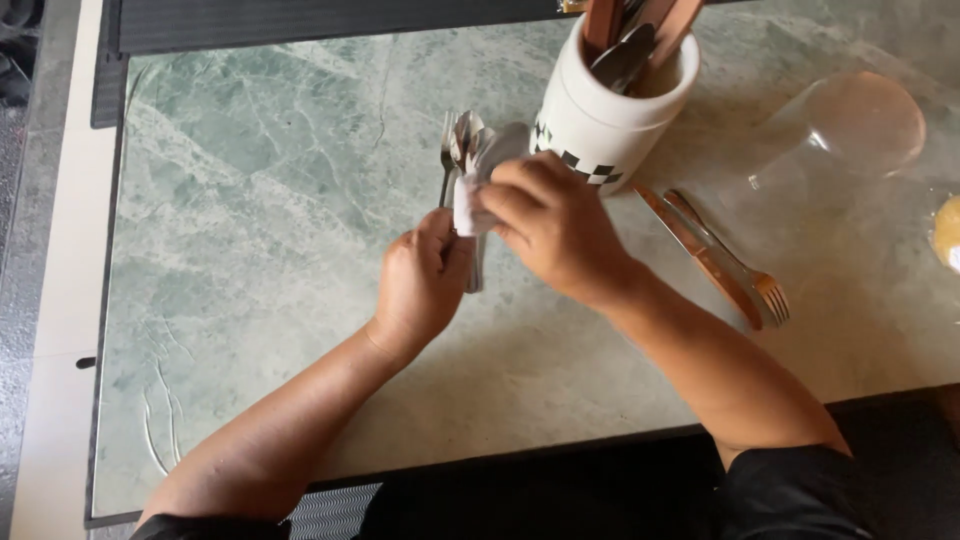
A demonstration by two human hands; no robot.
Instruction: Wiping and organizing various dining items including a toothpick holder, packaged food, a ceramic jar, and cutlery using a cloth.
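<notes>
My left hand (422,280) grips the handles of a bunch of metal spoons and forks (466,142), whose heads stick up past my fingers. My right hand (552,225) presses a small white cloth (468,210) against that cutlery, just above my left hand. Both hands work over a green marble tabletop (260,200), right in front of a white ceramic utensil holder (610,110).
The utensil holder has a black checker band and holds wooden-handled utensils and a spoon. A knife (700,255) and a fork (735,260) with wooden handles lie to its right. A clear glass (850,125) lies on its side at far right. A black mat (330,20) borders the far edge.
</notes>
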